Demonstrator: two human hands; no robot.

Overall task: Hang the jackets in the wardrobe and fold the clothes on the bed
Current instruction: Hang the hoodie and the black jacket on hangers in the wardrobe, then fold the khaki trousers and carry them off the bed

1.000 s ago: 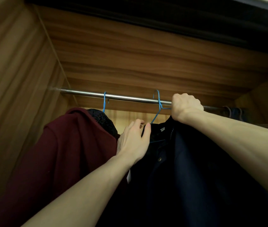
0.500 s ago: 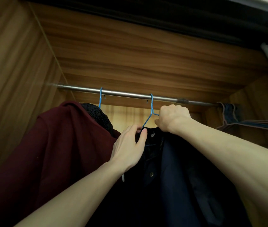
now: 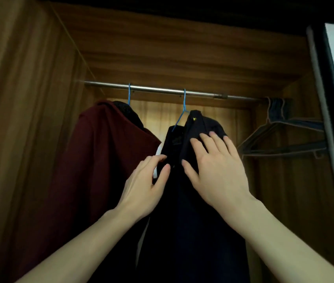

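Wood-grain wardrobe walls close in on every side, with the steel rail running across ahead and above both my hands. Off that rail hangs the navy jacket on its blue wire hanger, hook over the bar, and the garment drops straight down, long axis vertical, right between my two hands.

My right hand is the one on it: fingers spread and nearly straight, lying flat against the right shoulder and collar, holding nothing, just pressing the cloth. The hanger hook sits up and to the left of that grip.

My left hand is lower and just left of the front opening, fingers loosely bent, fingertips at the edge by a white label. Whether it is actually pinching the cloth I cannot tell; it looks more like a touch.

Further left of the left grip hangs the maroon hooded jacket on its own blue hanger, touching or nearly touching the navy one. Away to the right of the right grip, well apart, a bunch of bare dark hangers rests on the rail.

My read: this jacket is hung, and what remains is smoothing it. The right hand is nearer the shoulder line, so the straightening stroke should run downward along the jacket's length from there.
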